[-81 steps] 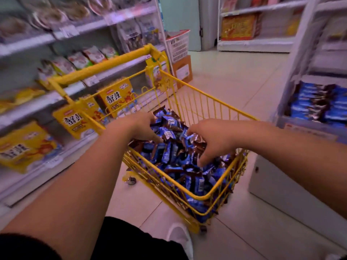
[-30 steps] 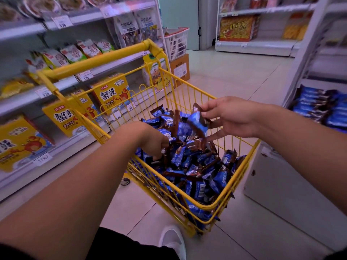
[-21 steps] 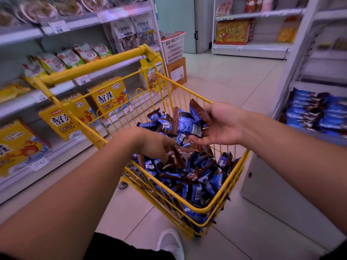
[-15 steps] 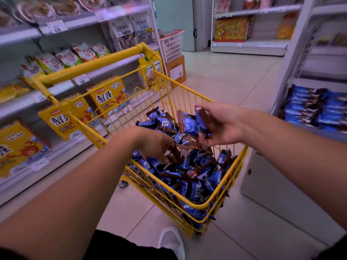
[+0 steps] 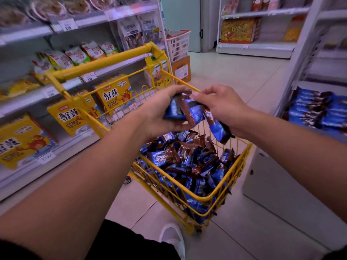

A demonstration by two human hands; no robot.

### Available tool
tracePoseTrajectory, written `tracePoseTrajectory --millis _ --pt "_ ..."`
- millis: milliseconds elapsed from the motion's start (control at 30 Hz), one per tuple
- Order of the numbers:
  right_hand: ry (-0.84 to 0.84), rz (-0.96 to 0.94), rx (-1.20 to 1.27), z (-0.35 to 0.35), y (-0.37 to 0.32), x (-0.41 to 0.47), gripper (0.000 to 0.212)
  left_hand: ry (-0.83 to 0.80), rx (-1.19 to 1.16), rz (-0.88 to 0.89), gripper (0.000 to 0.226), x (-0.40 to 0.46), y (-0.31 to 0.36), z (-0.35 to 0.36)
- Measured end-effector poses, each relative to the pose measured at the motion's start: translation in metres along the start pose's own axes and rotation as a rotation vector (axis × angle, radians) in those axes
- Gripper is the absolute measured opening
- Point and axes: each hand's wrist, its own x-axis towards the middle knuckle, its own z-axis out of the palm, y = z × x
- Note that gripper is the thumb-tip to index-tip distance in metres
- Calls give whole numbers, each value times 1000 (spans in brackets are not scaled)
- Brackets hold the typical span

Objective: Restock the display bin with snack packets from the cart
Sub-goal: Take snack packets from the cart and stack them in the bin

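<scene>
Hiding part of the held packets (image 5: 185,111), both hands (image 5: 159,111) overlap.

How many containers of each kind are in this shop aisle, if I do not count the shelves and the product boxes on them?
yellow shopping cart: 1
display bin: 1
white plastic basket: 1
brown cardboard carton: 1
Total: 4

Yellow boxes (image 5: 112,93) with a crab drawing fill the lower shelves (image 5: 24,98) at the left of the frame. At upper centre, a white plastic basket (image 5: 178,45) sits on a cardboard carton (image 5: 181,69). A white shoe (image 5: 173,239) shows at the bottom on the tiled floor (image 5: 234,76).
</scene>
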Motion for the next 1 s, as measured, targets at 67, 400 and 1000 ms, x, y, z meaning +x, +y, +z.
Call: tracePoseTrajectory --millis 67,400,1000 --pt "55 -131 -178 -11 -3 -3 21 -110 -16 -49 45 -1 1 8" --pt "360 -54 195 -115 -28 -46 24 -540 -68 -87 30 -3 -6 93" --pt "670 -31 385 -222 -21 -92 20 -456 -126 -80 28 -11 -35 262"
